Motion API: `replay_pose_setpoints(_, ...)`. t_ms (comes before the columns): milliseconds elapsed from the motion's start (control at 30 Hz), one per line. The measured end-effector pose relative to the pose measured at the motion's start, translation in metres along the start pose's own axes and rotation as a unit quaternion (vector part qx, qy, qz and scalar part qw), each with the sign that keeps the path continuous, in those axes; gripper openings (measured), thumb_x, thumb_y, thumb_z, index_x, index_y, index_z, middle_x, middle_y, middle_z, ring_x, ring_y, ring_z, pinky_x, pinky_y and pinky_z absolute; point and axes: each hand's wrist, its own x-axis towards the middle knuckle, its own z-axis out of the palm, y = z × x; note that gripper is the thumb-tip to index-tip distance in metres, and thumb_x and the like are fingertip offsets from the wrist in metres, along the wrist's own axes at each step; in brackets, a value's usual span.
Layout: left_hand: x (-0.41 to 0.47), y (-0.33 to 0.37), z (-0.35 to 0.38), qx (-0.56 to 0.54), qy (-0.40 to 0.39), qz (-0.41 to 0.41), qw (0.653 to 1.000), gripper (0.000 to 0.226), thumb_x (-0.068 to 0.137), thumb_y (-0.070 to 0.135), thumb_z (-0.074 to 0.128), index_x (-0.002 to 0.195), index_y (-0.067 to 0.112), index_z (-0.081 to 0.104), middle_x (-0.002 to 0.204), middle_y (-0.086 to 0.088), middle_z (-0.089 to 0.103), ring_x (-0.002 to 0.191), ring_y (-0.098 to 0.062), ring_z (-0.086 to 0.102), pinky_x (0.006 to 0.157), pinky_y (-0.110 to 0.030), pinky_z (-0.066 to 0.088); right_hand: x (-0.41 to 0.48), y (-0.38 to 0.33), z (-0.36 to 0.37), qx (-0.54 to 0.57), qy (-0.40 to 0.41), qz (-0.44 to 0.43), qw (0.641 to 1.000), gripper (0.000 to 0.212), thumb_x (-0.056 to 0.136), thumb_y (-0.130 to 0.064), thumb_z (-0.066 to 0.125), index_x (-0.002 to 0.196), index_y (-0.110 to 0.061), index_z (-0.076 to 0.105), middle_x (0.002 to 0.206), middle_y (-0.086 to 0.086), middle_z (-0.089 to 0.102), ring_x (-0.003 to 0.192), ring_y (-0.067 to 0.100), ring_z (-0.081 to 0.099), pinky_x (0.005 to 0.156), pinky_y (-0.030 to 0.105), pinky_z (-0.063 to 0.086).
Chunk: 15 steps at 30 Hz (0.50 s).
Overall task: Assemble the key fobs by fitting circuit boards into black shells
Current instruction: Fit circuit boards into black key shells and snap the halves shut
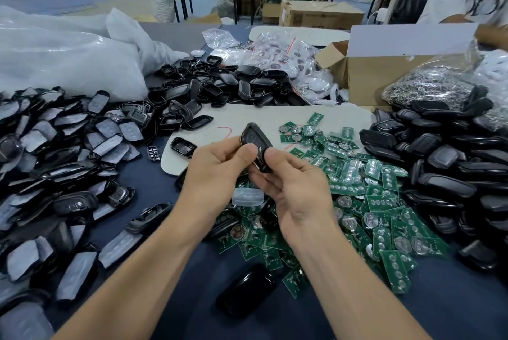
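A black key fob shell (254, 137) is held up over the middle of the table, tilted, its glossy face toward me. My left hand (217, 171) pinches its left side with thumb and fingers. My right hand (297, 188) grips its lower right end, thumb on top. Green circuit boards (379, 202) lie in a loose heap under and to the right of my hands. A clear rubber button pad (247, 198) lies on the boards just below my hands. Whether a board sits inside the held shell is hidden.
Black shell halves with grey film (55, 163) cover the left side. Open shell frames (209, 89) pile up behind, closed black fobs (445, 163) at right. One black fob (247, 290) lies near the front edge. A cardboard box (384, 75), plastic bags and a seated person stand at the back right.
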Motion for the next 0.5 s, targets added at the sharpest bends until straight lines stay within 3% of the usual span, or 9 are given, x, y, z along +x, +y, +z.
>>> replay_pose_setpoints(100,-0.003,-0.002,0.008,-0.021,0.061,-0.001,0.998,0.027,0.097,0.033,0.059,0.094,0.014,0.079,0.087,-0.017,0.076,0.077,-0.020,0.066,0.078,-0.043,0.058,-0.003,0.007,0.006,0.004,-0.002,-0.010,1.000,0.022,0.090,-0.003,0.072,0.073,-0.011,0.083,0.086,0.015,0.079,0.073,0.023,0.078,0.068,0.027,0.063)
replay_pose_setpoints(167,-0.005,-0.001,0.013,-0.048,0.106,-0.004,0.993,0.032,0.096,0.038,0.060,0.091,0.012,0.078,0.093,-0.023,0.073,0.078,-0.017,0.068,0.074,-0.034,0.058,-0.004,0.011,0.009,-0.016,-0.003,-0.019,1.000,0.016,0.089,-0.004,0.074,0.077,-0.009,0.083,0.089,0.017,0.079,0.077,0.026,0.078,0.072,0.028,0.063)
replay_pose_setpoints(267,-0.004,0.001,0.014,-0.083,0.159,-0.008,0.984,0.030,0.101,0.033,0.062,0.083,0.024,0.084,0.086,-0.013,0.079,0.080,-0.020,0.077,0.065,-0.030,0.063,-0.006,0.015,0.010,-0.034,-0.022,-0.010,0.999,0.018,0.090,-0.002,0.073,0.077,-0.010,0.083,0.088,0.015,0.080,0.073,0.024,0.078,0.069,0.028,0.063)
replay_pose_setpoints(367,-0.003,0.003,0.008,-0.080,0.168,-0.011,0.982,0.036,0.104,0.027,0.061,0.076,0.025,0.085,0.084,-0.009,0.081,0.077,-0.026,0.079,0.065,-0.030,0.063,-0.007,0.015,0.009,-0.068,-0.040,-0.003,0.997,0.011,0.089,-0.004,0.076,0.082,-0.009,0.082,0.086,0.015,0.079,0.069,0.023,0.076,0.066,0.028,0.062)
replay_pose_setpoints(500,-0.001,0.006,0.001,-0.071,0.127,-0.035,0.989,0.042,0.106,0.030,0.057,0.077,0.019,0.084,0.084,-0.011,0.080,0.072,-0.022,0.076,0.061,-0.026,0.061,-0.006,0.009,0.007,-0.098,-0.051,0.004,0.994,0.010,0.089,-0.001,0.076,0.081,-0.006,0.079,0.067,0.011,0.071,0.055,0.018,0.065,0.057,0.024,0.056)
